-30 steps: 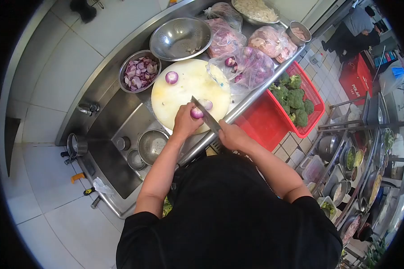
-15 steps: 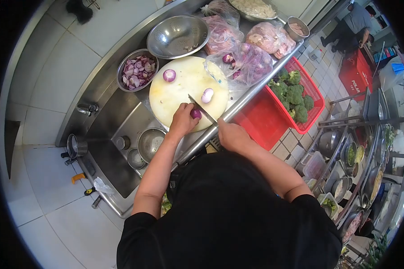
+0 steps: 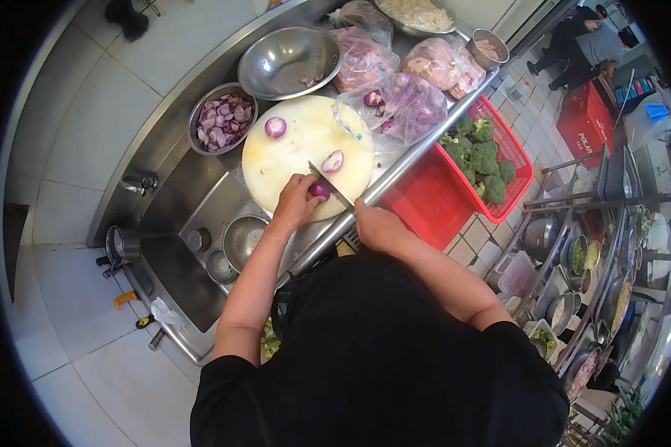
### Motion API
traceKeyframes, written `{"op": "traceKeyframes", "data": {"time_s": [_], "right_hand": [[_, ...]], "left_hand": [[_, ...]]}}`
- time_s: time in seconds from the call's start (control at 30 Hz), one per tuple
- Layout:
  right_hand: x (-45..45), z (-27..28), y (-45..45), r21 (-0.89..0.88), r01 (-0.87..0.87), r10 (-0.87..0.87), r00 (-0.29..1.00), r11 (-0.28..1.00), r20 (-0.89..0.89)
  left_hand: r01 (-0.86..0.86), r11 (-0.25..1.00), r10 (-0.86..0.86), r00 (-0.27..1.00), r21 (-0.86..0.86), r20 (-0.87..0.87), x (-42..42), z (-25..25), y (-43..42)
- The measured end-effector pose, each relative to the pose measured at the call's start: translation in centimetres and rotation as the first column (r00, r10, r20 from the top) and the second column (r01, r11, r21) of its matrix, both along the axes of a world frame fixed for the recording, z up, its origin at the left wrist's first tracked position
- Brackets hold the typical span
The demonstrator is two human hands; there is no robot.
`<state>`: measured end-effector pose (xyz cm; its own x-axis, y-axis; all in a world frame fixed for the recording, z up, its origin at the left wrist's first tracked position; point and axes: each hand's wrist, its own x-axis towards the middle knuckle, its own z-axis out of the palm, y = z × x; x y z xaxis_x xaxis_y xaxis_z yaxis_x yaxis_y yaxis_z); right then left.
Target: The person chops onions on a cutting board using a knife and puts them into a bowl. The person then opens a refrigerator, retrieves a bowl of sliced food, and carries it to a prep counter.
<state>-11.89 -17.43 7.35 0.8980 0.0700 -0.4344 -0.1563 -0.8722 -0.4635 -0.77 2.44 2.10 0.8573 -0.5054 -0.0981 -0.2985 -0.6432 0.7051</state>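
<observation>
One knife [image 3: 331,186]; one chopping board [image 3: 283,165]

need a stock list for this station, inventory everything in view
knife: one, grey, over the board
cutting board: one, pale, on the counter
onions, whole or cut: three, purple, on the board
onion bowl: one, grey, left of board
colander: one, grey, beyond the board
bags: at least four, clear, far counter
broccoli: several, green, in red basket
sink: one, grey, left
metal vessels: three, grey, in the sink
tap: one, silver, above sink
POLAR box: one, red, upper right
rack: one, grey, right; contents uncountable
co-worker: at least one, grey top, upper right
left hand: one, bare, on an onion
right hand: one, bare, holding the knife
</observation>
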Motion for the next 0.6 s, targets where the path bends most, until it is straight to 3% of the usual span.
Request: {"op": "traceKeyframes", "data": {"time_s": [0.07, 0.17, 0.23, 0.3, 0.43, 0.47, 0.5, 0.6], "right_hand": [[0.6, 0.7, -0.2, -0.003, 0.003, -0.003, 1.0, 1.0, 0.009], [0.3, 1.7, 0.1, 0.037, 0.03, -0.032, 0.998, 0.999, 0.048], [0.0, 0.8, 0.4, 0.015, 0.026, -0.026, 1.0, 1.0, -0.009], [0.2, -0.5, 0.1, 0.018, 0.028, -0.027, 1.0, 0.999, -0.01], [0.2, 1.8, 0.1, 0.054, 0.017, -0.018, 1.0, 0.998, 0.015], [0.0, 1.3, 0.0, 0.075, 0.018, -0.019, 1.0, 0.997, 0.02], [-0.4, 0.9, 0.2, 0.102, 0.018, -0.02, 1.0, 0.995, 0.02], [0.5, 1.2, -0.3, 0.078, 0.002, -0.005, 0.999, 0.997, 0.038]], "left_hand": [[0.036, 0.995, -0.027, 0.995, -0.096, 0.095, 0.1, -0.9, 0.3], [-0.003, 0.996, 0.006, 1.0, -0.093, 0.027, 0.2, -1.6, 0.1], [0.043, 0.998, -0.038, 0.993, -0.043, 0.112, 0.1, -0.8, 0.2], [0.047, 0.994, -0.035, 0.992, -0.101, 0.122, 0.3, -1.4, 0.5], [0.02, 0.995, -0.014, 0.998, -0.097, 0.055, -0.1, -0.9, 0.3], [-0.008, 0.99, 0.013, 0.999, -0.138, 0.034, 0.1, -2.8, 0.6], [0.031, 0.997, -0.026, 0.997, -0.077, 0.074, 0.0, -1.6, 0.6], [0.022, 0.993, -0.014, 0.997, -0.112, 0.072, 0.1, -1.9, 0.4]]}}
